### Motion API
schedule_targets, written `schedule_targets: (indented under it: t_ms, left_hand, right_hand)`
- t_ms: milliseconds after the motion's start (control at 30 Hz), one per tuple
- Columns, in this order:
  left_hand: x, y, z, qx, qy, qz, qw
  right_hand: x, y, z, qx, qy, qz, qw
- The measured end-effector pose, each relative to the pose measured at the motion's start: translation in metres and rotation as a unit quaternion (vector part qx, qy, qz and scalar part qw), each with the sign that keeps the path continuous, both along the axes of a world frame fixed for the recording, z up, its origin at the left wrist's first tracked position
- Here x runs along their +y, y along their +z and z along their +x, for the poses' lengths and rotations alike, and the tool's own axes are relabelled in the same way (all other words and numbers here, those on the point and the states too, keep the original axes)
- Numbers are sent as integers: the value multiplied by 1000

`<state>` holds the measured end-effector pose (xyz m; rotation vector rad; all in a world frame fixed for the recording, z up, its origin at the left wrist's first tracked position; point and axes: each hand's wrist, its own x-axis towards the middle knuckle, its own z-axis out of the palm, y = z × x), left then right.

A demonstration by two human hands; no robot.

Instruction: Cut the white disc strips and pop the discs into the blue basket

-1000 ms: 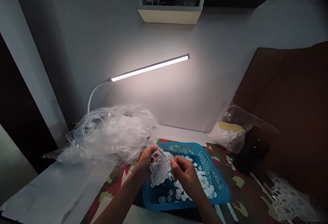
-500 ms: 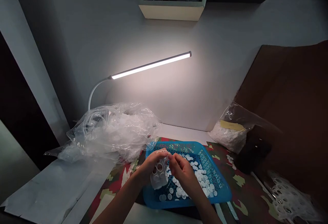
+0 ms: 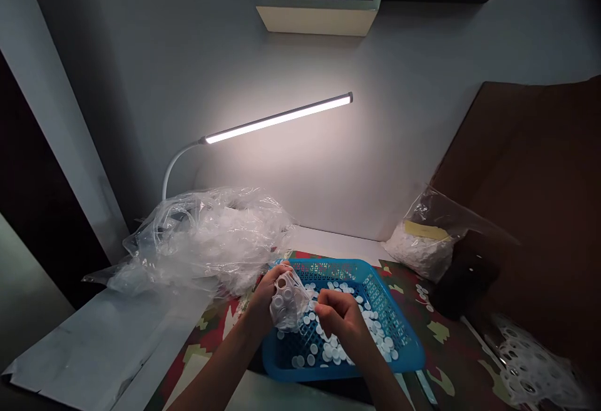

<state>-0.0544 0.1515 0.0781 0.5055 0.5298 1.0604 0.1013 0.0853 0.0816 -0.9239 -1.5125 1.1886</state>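
My left hand [image 3: 268, 292] is closed on a clear plastic sheet with round holes and discs in it [image 3: 287, 304], tilted over the left part of a blue plastic basket [image 3: 408, 342]. Just right of the sheet, my right hand [image 3: 339, 314] has its fingers curled and thumb pressed to the index finger. Whatever that pinch holds, if anything, is hidden. Many small white discs [image 3: 332, 353] lie scattered and heaped on the basket's floor below both hands.
A large pile of clear plastic bags [image 3: 211, 242] stands at the left under a lit lamp [image 3: 282, 118]. At the right are a bag of white pieces [image 3: 419, 248], a dark object [image 3: 462, 279] and a heap of holed plastic sheets [image 3: 535, 361]. A brown board [image 3: 526, 166] leans behind.
My right hand has come away from the plastic sheet, slightly right and down. My left hand has shifted left and up a little and turned the sheet, showing more of its discs.
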Motion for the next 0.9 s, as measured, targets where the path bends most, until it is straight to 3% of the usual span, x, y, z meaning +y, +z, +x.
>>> schedule_targets:
  t_ms: [133, 300, 467, 633, 900]
  left_hand:
    - [3, 0, -3, 17, 34, 31, 999]
    - [-10, 5, 5, 62, 45, 66, 995]
    - [-24, 7, 14, 102, 69, 125, 984]
    - [-25, 3, 16, 119, 77, 178, 974]
    - [-29, 6, 15, 95, 49, 172, 979]
  right_hand:
    - [-2, -2, 4, -3, -20, 19, 1000]
    - [0, -3, -4, -93, -91, 41, 991]
    - [2, -8, -15, -130, -69, 28, 989]
    - [1, -12, -21, -168, -109, 52, 978]
    - [-2, -6, -22, -152, -113, 78, 979]
